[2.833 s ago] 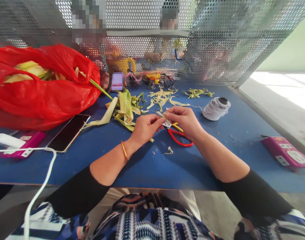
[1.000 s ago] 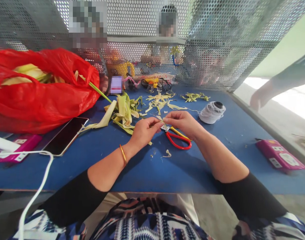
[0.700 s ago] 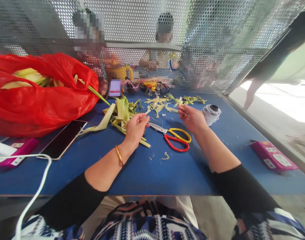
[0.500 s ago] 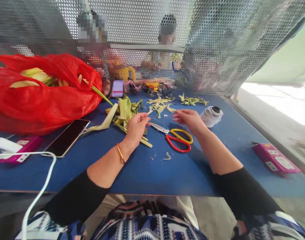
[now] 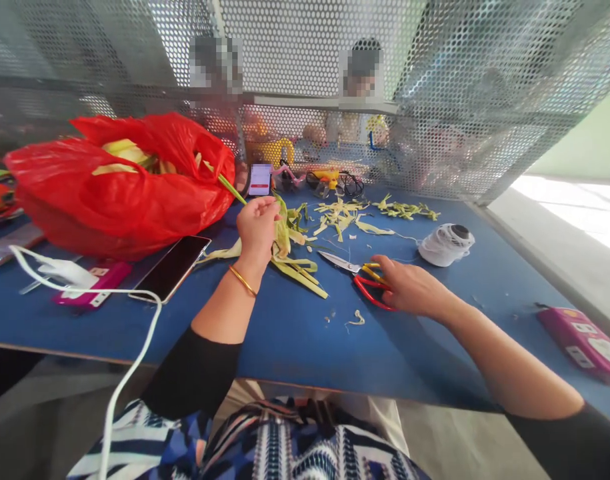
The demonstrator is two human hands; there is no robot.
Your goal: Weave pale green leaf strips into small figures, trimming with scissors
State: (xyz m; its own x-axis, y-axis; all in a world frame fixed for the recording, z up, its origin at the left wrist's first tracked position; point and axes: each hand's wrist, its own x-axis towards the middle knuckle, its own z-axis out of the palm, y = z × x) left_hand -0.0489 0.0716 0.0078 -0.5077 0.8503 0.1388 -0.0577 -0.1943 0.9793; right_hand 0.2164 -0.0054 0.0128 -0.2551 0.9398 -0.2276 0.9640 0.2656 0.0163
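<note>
My right hand [image 5: 412,285] has its fingers closed on the yellow handle of a pair of scissors [image 5: 341,262]. The scissors lie on the blue table, blades pointing left and slightly parted, the red handle loop toward me. My left hand [image 5: 257,227], with a gold bangle at the wrist, is raised in a pinch beside a bunch of pale green corn husks [image 5: 283,240]. Whatever sits between those fingertips is too small to make out. Behind the scissors lie cut husk strips [image 5: 341,215]. A spool of white thread [image 5: 442,247] stands right of them, a thread trailing from it.
A red plastic bag [image 5: 135,217] of husks fills the left. Before it lie a dark phone [image 5: 177,267], a magenta box [image 5: 97,283] and a white cable [image 5: 135,363]. Another magenta box [image 5: 582,337] sits right. A perforated metal screen [image 5: 305,50] closes the back, people beyond it.
My right hand has come down onto the scissors' handle. My left hand has moved up and left to the husks. The view has shifted, so the table things appear further right.
</note>
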